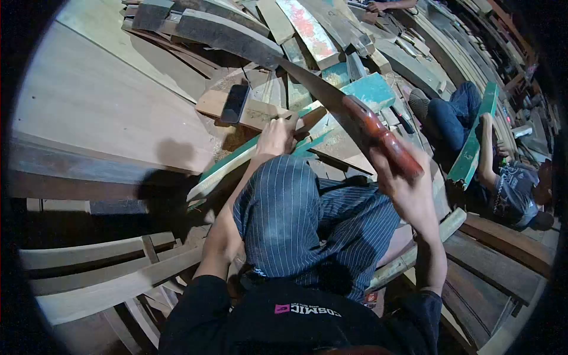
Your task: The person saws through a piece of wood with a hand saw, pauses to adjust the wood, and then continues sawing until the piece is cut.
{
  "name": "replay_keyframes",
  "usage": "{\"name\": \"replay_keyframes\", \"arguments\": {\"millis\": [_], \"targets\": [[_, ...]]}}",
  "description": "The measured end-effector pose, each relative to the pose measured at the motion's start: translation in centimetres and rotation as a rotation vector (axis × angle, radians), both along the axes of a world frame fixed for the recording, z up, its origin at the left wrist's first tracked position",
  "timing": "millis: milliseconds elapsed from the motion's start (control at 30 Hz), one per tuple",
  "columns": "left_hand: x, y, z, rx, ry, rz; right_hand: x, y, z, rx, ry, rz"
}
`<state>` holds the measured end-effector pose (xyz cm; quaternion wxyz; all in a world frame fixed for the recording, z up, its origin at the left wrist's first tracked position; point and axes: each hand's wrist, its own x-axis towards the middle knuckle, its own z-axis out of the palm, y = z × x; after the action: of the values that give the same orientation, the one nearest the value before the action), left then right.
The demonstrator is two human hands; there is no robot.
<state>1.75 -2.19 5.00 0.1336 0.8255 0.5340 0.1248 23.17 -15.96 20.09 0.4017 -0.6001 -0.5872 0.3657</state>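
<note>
The right hand (409, 180) is gripping a long bladed tool (313, 86) by its reddish-brown wooden handle (374, 130). Its fingers are closing around the lower end of the handle, and the blade is pointing away from the person, up and to the left in the view. The tool is being above the wood pieces; if the blade is touching any of them, I cannot tell.

The left hand (276, 137) is resting at a long wood strip with a green edge (228, 170), in front of the knee in striped trousers (281, 204). Its fingers are bending together near the strip, but they are partly hidden, so I cannot tell exactly what they are gripping.

Just beside this hand, a dark phone (235, 103) is lying on a light wood block (211, 103). A turquoise-painted block (371, 92) is lying near the tool handle, and a board with worn red and white paint (306, 29) is lying farther away, among many pieces.

On the right side, another person in blue jeans (449, 118) is holding a green board (477, 139), well apart from the right hand.
</note>
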Motion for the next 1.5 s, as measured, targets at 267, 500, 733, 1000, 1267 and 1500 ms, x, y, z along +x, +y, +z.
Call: {"name": "replay_keyframes", "arguments": {"millis": [267, 500, 733, 1000, 1267, 1500], "targets": [[-0.4, 0.6, -0.8, 0.014, -0.008, 0.046, -2.9, -2.4, -1.7, 0.262, -0.152, -0.152], [-0.3, 0.6, -0.4, 0.007, 0.028, 0.003, -1.6, -8.9, 0.4, 0.020, -0.347, -0.093], [-0.8, 1.3, -0.8, -0.060, -0.032, 0.072, -4.0, -2.4, -4.2, 0.246, -0.179, -0.027], [-1.2, 1.8, -1.5, -0.088, 0.093, 0.032, -1.8, -8.3, -1.5, 0.204, -0.489, -0.092], [-0.6, 0.7, -0.3, -0.022, 0.060, -0.018, -1.5, -10.4, -1.7, 0.223, -0.389, -0.213], [0.4, -1.5, 1.7, -0.051, 0.161, 0.027, -1.4, -0.9, -4.9, 0.247, -0.145, -0.061]]}}
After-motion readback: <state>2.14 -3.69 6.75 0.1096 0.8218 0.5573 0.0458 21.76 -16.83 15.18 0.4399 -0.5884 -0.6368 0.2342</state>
